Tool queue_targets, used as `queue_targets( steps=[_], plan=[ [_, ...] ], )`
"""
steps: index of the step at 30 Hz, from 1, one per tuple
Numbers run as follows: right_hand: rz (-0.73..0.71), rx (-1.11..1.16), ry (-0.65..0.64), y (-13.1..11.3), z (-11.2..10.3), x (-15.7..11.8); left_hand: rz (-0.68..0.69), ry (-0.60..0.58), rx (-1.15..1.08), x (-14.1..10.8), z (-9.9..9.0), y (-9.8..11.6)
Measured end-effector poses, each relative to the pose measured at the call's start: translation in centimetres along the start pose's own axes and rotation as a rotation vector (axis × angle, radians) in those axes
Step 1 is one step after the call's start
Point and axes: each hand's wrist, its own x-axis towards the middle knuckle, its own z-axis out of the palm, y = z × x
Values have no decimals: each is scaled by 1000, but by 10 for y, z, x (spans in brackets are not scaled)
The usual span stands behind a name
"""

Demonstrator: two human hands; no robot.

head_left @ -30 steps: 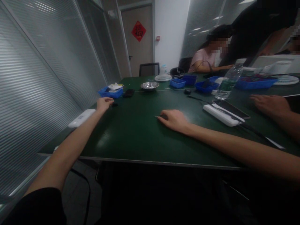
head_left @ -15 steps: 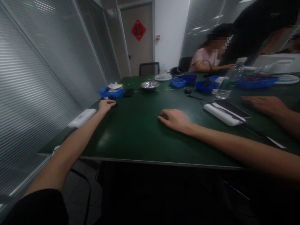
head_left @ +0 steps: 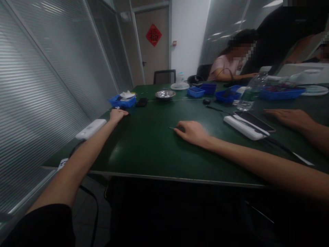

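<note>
Nearest you, the front edge of the surface (head_left: 146,156) runs across from side to side. Your right hand (head_left: 191,133) rests on it, fingers curled and closed on a thin rod (head_left: 171,128), whose tip pokes out leftward past the thumb; whether the dark patch inside the curl is a handle or only shadow, I cannot tell. A light, firm pinch with the heel of that hand braced gives the steadiest control of the tip. To its right lie a white strip (head_left: 238,127) with a cable (head_left: 279,145) over it and a phone (head_left: 255,121) just behind, so sweep that way sparingly, or you may drag the cable. On the other side, your left arm passes just beside a second strip (head_left: 92,128); lift clear of it when you draw back. Your left hand (head_left: 118,115) reaches farther out, fingertips drawn together at a small dark bit (head_left: 129,114); I cannot tell whether they grip it or merely touch it. Something that small is best pinched squarely between finger pads rather than raked along. A co-worker's hand (head_left: 290,116) lies well apart at the right, with a bottle (head_left: 249,96) beyond the phone. Just past your left hand sit a blue bin (head_left: 115,102) and a black case (head_left: 141,102), so mind your knuckles; the metal bowl (head_left: 165,96) stands farther off.
</note>
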Motion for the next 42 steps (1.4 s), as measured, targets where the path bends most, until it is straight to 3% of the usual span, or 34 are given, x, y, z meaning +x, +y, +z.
queue_targets(
  steps=[8,12,15,19,26,37,42],
  plan=[
    [7,-14,-4,-3,-2,0,-85,-3,38,8,0,6],
    [1,-14,-2,-2,-2,-1,-18,-38,58,4,-3,6],
    [1,-2,-10,-2,-1,0,149,-110,149,-1,-7,5],
    [5,9,-9,-1,-2,0,480,-172,472,-7,-11,4],
    [-5,21,-7,1,0,0,723,-175,812,-24,-10,9],
    [-8,9,2,2,1,0,705,-105,648,-14,-12,-4],
    [-4,11,3,3,2,1,723,-80,500,-23,-5,9]
  ],
)
